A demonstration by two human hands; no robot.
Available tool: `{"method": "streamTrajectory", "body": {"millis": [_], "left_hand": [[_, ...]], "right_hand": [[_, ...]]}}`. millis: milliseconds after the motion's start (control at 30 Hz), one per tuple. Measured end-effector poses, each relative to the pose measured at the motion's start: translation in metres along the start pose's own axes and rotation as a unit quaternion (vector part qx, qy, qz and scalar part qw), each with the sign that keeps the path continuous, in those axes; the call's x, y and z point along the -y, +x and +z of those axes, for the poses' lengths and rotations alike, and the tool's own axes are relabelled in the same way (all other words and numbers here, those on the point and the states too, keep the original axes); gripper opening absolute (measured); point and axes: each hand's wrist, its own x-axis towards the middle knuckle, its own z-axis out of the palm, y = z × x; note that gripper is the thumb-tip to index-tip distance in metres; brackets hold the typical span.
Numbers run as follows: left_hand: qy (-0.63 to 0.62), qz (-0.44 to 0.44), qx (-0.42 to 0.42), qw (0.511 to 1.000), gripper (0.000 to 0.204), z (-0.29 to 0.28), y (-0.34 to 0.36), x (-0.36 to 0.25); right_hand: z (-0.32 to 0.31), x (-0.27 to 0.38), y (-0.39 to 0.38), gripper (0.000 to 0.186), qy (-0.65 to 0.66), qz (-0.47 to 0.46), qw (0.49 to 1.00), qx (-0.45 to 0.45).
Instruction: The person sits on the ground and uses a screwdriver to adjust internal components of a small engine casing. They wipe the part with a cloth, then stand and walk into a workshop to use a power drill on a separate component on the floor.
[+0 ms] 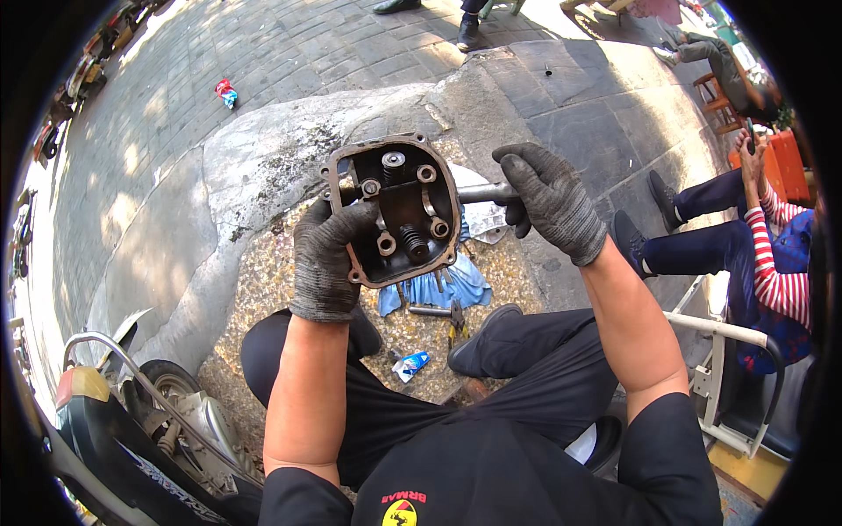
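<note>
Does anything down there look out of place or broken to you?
Two things look like stray litter: a crumpled red-and-blue wrapper lying alone on the paving, and a blue-and-white packet between the person's legs. The metal housing in the left hand looks grimy, without obvious damage.

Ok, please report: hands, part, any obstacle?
Left hand gripping metal housing. Right hand holding metal rod at housing's right edge. Blue cloth, pliers beneath; neither blocking.

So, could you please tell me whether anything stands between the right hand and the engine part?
Only the metal bar gripped by the right hand: it runs across the gap toward the right edge of the engine part, though contact there is unclear. Nothing else visible does.
</note>
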Motion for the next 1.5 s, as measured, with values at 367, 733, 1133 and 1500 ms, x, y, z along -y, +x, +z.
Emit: {"method": "streamTrajectory", "body": {"millis": [367,733,1133,1500], "left_hand": [[0.058,-0.002,0.006,0.998,0.046,-0.002,0.0,-0.003],[0.026,-0.001,-0.008,1.0,0.038,0.002,0.001,-0.001],[0.019,0.012,-0.006,1.0,0.041,-0.003,0.004,0.0],[0.091,-0.005,-0.016,0.996,0.048,-0.009,0.004,0.004]], "right_hand": [[-0.012,-0.011,0.002,0.039,-0.004,-0.218,0.973,0.081],[-0.012,-0.01,-0.002,0.033,0.028,-0.136,0.987,0.081],[-0.017,-0.025,0.003,0.044,-0.03,0.067,0.989,0.127],[0.0,-0.028,-0.002,0.046,-0.016,-0.19,0.98,0.05]]}}
